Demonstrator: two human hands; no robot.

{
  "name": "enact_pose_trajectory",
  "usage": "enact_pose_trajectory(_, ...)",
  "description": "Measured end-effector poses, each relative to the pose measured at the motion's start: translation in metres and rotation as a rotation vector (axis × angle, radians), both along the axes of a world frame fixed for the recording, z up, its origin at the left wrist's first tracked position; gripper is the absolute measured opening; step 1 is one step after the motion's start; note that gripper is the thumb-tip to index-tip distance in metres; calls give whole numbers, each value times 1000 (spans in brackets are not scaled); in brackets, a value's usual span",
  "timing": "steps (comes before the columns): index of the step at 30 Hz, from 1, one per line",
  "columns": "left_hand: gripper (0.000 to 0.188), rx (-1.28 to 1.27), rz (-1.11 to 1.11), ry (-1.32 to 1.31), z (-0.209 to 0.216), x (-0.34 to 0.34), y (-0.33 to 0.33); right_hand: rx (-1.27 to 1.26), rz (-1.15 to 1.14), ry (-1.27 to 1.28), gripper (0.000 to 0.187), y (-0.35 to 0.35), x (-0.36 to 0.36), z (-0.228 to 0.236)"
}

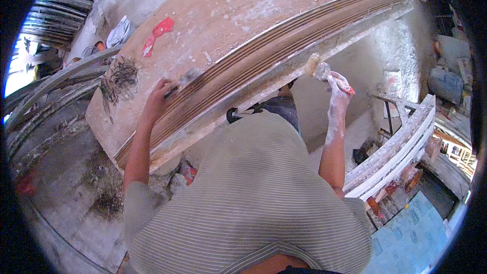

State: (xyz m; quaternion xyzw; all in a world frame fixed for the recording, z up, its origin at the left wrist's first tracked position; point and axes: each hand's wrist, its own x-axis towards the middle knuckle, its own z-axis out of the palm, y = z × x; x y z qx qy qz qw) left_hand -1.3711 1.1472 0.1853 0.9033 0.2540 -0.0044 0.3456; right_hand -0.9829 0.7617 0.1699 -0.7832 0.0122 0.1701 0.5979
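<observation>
My left hand (160, 95) is closed around the dark handle of a flat scraper (190, 77). The scraper's pale, smeared blade lies at the far edge of a long brown mould (269, 57) with ribbed grooves. That mould runs slantwise across the worktable (223, 12), from near left to far right. Over the near side of the table edge, my right hand (339, 87), coated in white powder, grips a paint brush (318, 67) with a red handle. Its tan bristles point up and to the left, apart from the mould.
Tangled dark fibres (122, 77) and a red scrap (157, 35) lie on the table's left part. Curved strips (56, 89) are stacked at the left. White mouldings (395, 152) stand at the right, with a blue sheet (406, 236) below them.
</observation>
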Motion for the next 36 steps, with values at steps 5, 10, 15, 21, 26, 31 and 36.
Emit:
enact_pose_trajectory(5, 27, 37, -159, 92, -19, -6, 7, 16, 32, 64, 23, 7, 0, -7)
enact_pose_trajectory(10, 21, 127, -324, -204, -55, 170, -24, 32, 113, 8, 25, 55, -3, 24)
enact_pose_trajectory(15, 17, 93, -339, -226, -39, 290, -63, 44, 179, -107, 23, 77, -4, 56)
enact_pose_trajectory(21, 22, -203, -40, -261, -15, 173, -35, 34, 88, -46, 20, 41, 2, 19)
enact_pose_trajectory(26, 21, -292, 368, 48, -29, 14, -22, 37, 52, 58, 21, 5, 6, -24)
enact_pose_trajectory(31, 22, -351, 437, 12, -32, -15, -40, 38, 56, 69, 24, 4, 20, -21)
enact_pose_trajectory(36, 25, -423, 416, -30, -45, 25, -43, 13, 92, 5, 23, 14, 36, -7)
